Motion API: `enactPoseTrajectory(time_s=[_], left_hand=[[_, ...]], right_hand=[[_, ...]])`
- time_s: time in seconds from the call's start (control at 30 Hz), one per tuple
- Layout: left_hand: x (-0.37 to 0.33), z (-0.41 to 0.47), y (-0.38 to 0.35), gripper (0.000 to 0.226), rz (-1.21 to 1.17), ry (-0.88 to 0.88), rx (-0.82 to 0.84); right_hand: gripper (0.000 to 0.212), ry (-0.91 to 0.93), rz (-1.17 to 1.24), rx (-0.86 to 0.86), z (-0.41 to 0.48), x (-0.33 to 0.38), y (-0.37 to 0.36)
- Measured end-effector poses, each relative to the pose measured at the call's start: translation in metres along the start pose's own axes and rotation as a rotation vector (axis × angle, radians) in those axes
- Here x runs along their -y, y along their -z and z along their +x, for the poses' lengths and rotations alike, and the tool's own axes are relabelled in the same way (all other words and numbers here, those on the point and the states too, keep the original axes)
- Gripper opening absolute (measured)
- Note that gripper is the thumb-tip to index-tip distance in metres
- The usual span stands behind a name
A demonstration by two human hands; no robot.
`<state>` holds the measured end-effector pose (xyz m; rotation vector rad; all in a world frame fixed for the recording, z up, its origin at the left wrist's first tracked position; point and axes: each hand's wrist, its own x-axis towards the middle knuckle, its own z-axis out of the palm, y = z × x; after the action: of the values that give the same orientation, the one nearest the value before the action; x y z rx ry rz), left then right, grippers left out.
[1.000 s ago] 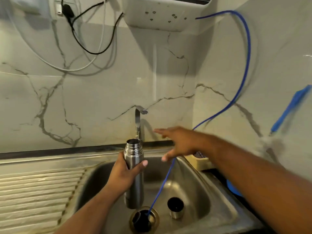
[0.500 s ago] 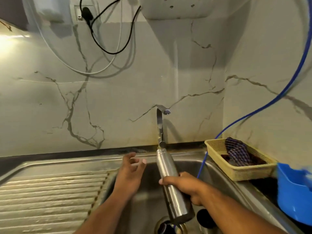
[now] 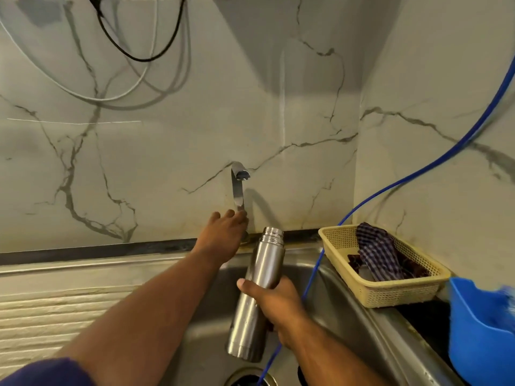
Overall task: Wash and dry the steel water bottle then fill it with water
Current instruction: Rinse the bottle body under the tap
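Note:
The steel water bottle has no cap and leans slightly over the sink, its threaded mouth pointing up and back. My right hand grips it round the middle. My left hand reaches forward with its fingers stretched out, the fingertips at the lower stem of the steel tap. Whether they touch the stem I cannot tell. No water runs from the spout. The bottle's mouth is below and to the right of the spout.
A yellow basket with a checked cloth sits on the right rim. A blue container stands at the far right. A blue hose runs down into the drain. The ribbed drainboard lies left.
The bottle went from my left hand to my right hand, which now holds it more upright and further right. My left hand has moved up and forward to the tap's stem.

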<state>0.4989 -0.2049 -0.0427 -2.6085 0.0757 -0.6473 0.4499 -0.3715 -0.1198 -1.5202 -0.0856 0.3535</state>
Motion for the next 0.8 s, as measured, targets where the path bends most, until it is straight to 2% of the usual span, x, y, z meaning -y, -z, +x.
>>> enactPoseTrajectory(time_s=[0.1, 0.27, 0.4, 0.6, 0.7, 0.8], left_hand=[[0.001, 0.009, -0.006, 0.038, -0.052, 0.022, -0.062], [0.007, 0.005, -0.015, 0.031, -0.197, 0.073, -0.111], [0.008, -0.003, -0.022, 0.037, -0.223, 0.093, -0.147], [0.002, -0.011, -0.027, 0.045, -0.244, 0.133, -0.077], [-0.008, -0.028, -0.013, 0.055, -0.425, 0.239, -0.069], [-0.020, -0.055, 0.007, 0.046, -0.753, 0.486, -0.058]], right_hand=[[0.064, 0.010, -0.022, 0.001, 0.002, -0.001, 0.000], [0.065, 0.024, -0.010, 0.008, 0.003, -0.001, 0.001], [0.066, 0.032, -0.005, 0.030, 0.002, -0.003, -0.001], [0.069, 0.028, -0.026, 0.069, 0.008, -0.010, -0.002], [0.071, 0.044, -0.048, 0.076, 0.011, -0.013, -0.004], [0.072, 0.076, -0.075, 0.121, 0.012, -0.014, -0.006]])
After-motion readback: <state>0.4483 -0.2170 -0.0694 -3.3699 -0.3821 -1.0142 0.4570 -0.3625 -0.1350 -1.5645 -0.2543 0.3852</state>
